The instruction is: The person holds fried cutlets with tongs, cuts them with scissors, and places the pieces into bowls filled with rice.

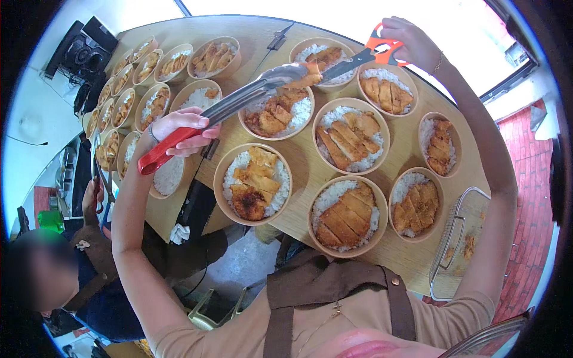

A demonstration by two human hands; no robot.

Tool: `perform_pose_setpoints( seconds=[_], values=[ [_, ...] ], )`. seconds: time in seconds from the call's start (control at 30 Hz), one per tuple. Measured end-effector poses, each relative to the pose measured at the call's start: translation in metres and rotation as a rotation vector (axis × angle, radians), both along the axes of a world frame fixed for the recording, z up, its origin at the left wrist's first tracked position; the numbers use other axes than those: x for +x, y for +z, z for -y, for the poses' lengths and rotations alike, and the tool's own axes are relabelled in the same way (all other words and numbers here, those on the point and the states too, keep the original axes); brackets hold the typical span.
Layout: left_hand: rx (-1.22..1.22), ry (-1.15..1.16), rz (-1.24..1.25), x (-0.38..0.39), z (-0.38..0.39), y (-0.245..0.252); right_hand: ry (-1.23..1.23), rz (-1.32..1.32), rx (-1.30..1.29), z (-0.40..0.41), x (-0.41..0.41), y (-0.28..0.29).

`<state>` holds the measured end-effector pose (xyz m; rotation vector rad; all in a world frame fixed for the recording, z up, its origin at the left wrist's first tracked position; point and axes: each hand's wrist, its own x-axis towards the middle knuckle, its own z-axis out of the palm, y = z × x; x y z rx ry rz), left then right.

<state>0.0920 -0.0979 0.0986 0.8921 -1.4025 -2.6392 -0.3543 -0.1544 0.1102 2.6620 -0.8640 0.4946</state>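
My left hand (190,132) is closed around the red handle of metal tongs (250,91). A piece of breaded, fried cutlet (309,77) sits at the tips of the tongs. In my right hand (409,42) are scissors (376,51) with orange and dark handles, their blades meeting the cutlet piece from the right. Beneath lie paper bowls of white rice topped with sliced cutlet, including one bowl (313,44) under the scissors and another (278,136) below the tongs. A bowl (194,91) beyond my left hand holds rice and one small cutlet piece.
More filled bowls (174,62) crowd the left end of the wooden table (293,215). At the right edge stands a wire basket (447,250) with crumbs. On the left, a co-worker (96,268) in an apron holds scissors or tongs. A crumpled tissue (180,233) lies near the table edge.
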Motion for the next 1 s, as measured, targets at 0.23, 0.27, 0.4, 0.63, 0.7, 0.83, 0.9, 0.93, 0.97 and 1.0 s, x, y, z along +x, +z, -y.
perform_pose_setpoints(
  seconds=[0.23, 0.27, 0.4, 0.63, 0.7, 0.83, 0.9, 0.93, 0.97, 1.0],
  values=[
    [-0.261, 0.202, 0.077, -0.003, -0.007, -0.005, -0.107, 0.072, 0.182, -0.006, 0.003, -0.001],
    [-0.324, 0.271, 0.139, -0.008, -0.011, -0.005, -0.233, 0.081, 0.350, -0.014, 0.008, -0.001],
    [-0.373, 0.363, 0.231, -0.031, -0.027, -0.006, -0.510, 0.062, 0.972, -0.023, 0.009, -0.017],
    [-0.435, 0.534, 0.054, -0.059, -0.055, -0.017, -0.441, 0.476, 1.478, -0.066, 0.056, -0.008],
    [-0.426, 0.523, 0.048, -0.066, -0.056, -0.016, -0.461, 0.596, 1.453, -0.070, 0.063, -0.017],
    [-0.401, 0.510, 0.050, -0.075, -0.059, -0.016, -0.251, 0.680, 1.519, -0.065, 0.070, -0.019],
    [-0.362, 0.529, 0.047, -0.076, -0.061, -0.010, -0.230, 0.654, 1.506, -0.063, 0.071, -0.022],
    [-0.327, 0.544, 0.043, -0.077, -0.061, -0.009, -0.211, 0.628, 1.488, -0.063, 0.071, -0.024],
    [-0.324, 0.544, 0.042, -0.075, -0.060, -0.011, -0.214, 0.628, 1.491, -0.065, 0.071, -0.027],
    [-0.357, 0.530, 0.085, -0.069, -0.060, -0.011, -0.229, 0.662, 1.479, -0.067, 0.072, -0.030]
  ],
)
